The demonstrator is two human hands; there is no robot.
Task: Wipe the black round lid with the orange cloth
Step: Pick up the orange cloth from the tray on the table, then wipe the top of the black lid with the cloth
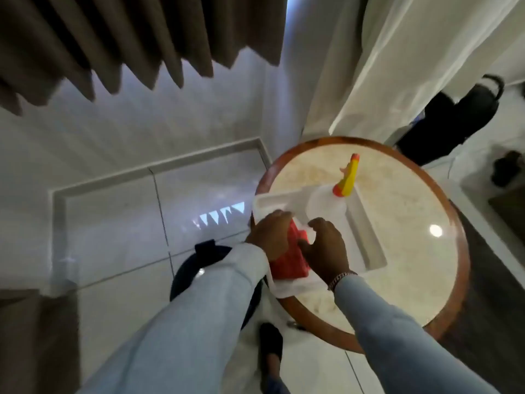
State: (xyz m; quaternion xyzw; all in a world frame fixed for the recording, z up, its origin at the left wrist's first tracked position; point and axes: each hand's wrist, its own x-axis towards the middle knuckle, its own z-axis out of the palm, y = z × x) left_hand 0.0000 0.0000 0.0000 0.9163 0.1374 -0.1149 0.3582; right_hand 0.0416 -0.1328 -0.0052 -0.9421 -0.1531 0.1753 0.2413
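Note:
The orange cloth [289,261] lies folded in the near left corner of a white tray [369,245] on a round table. My left hand [267,237] grips the cloth's left side, and my right hand [326,248] holds its right side with the thumb pressed on it. The black round lid [193,268] is low beside the table's left edge, with a handle tab at its top. My left sleeve hides most of the lid, and I cannot tell what it rests on.
A clear spray bottle with a yellow and orange nozzle [345,180] stands in the tray's far part. The marble-topped table has a wooden rim [457,223]. A brown curtain [113,38] hangs far left, a black bag [454,120] sits far right, and a foot [270,345] is on the tiled floor.

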